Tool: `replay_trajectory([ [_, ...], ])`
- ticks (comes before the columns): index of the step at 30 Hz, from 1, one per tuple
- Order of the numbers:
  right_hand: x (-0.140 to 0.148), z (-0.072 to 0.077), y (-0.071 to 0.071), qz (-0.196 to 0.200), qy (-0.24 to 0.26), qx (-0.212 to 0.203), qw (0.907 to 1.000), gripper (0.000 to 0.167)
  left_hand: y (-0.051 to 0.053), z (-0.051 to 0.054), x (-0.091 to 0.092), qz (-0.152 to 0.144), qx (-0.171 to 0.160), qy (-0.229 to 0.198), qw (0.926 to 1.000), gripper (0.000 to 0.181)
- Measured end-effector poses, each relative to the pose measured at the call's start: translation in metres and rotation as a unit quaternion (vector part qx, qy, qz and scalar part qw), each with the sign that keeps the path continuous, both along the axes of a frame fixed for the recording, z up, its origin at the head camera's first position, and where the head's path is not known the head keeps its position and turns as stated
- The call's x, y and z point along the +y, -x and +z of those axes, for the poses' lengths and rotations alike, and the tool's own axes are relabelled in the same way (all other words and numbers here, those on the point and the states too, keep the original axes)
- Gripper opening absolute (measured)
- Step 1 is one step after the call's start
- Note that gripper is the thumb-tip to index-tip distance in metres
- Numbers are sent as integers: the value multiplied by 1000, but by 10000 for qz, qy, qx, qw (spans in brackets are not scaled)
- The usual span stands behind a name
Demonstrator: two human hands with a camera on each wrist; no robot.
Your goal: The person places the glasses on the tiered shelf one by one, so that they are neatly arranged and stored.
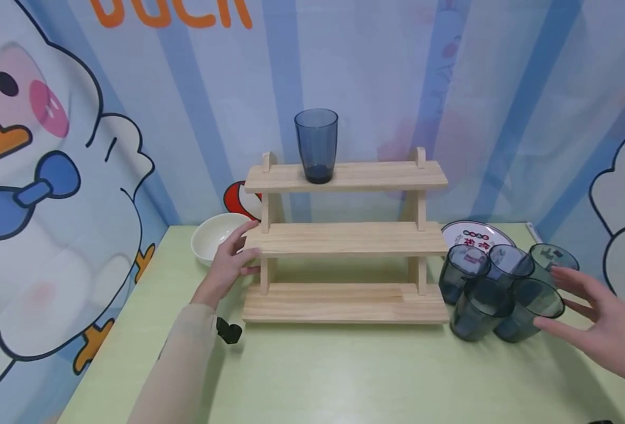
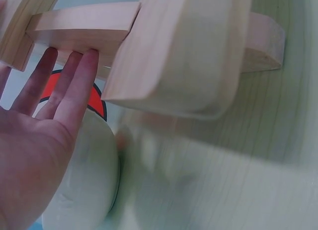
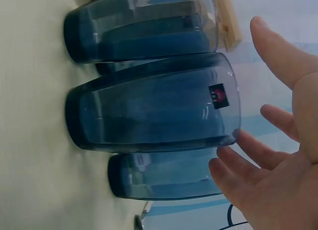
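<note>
"What's closest to us?"
"A pale green table [image 1: 344,377]. On its right, the person's right hand [image 1: 604,327] has thumb and fingers spread beside five clustered blue glasses [image 1: 479,315]; I can't tell whether a fingertip touches a rim."
"And the left hand [image 1: 225,265]?"
"Fingers extended, at the left side of a three-tier wooden rack [image 1: 344,238]."
"Farther back?"
"A white bowl [image 1: 206,238] left, a printed plate [image 1: 476,235] right. One upright blue tumbler [image 1: 318,144] tops the rack, before a striped cartoon backdrop [image 1: 238,106]."

left of the wooden shelf [image 1: 346,303], a beige sleeve [image 1: 177,368] has a black block [image 1: 230,331] beside its cuff [image 1: 205,313]. both hands [image 1: 229,262] [image 1: 611,333] are bare.
</note>
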State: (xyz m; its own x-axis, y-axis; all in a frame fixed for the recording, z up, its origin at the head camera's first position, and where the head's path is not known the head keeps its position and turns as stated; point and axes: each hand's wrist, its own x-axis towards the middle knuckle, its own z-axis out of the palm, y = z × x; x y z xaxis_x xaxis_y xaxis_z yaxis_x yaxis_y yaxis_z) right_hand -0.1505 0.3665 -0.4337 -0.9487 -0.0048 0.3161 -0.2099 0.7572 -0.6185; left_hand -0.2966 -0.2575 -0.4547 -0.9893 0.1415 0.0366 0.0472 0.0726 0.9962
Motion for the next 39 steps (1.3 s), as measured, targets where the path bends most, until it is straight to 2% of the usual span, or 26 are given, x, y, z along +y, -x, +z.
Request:
replay_trajectory([
  [8,-5,-14,2,42,287,-628,9976,113,0,1,1,35,-25,21,10000,68],
  [16,-4,-28,8,29,573,-680,9960,119,-1,0,1,42,-37,90,9999,68],
  [20,-4,-33,10,-37,565,-738,9957,117,-1,0,0,41,-11,111,9999,68],
  [25,-4,-39,11,-87,502,-567,9971,113,0,-1,0,27,-4,102,9999,66],
  [33,-4,-48,14,-35,980,-359,9945,97,1,-2,0,25,12,48,10000,68],
  [39,-4,-50,14,-161,1277,-424,9908,89,1,-2,-1,31,5,49,10000,69],
])
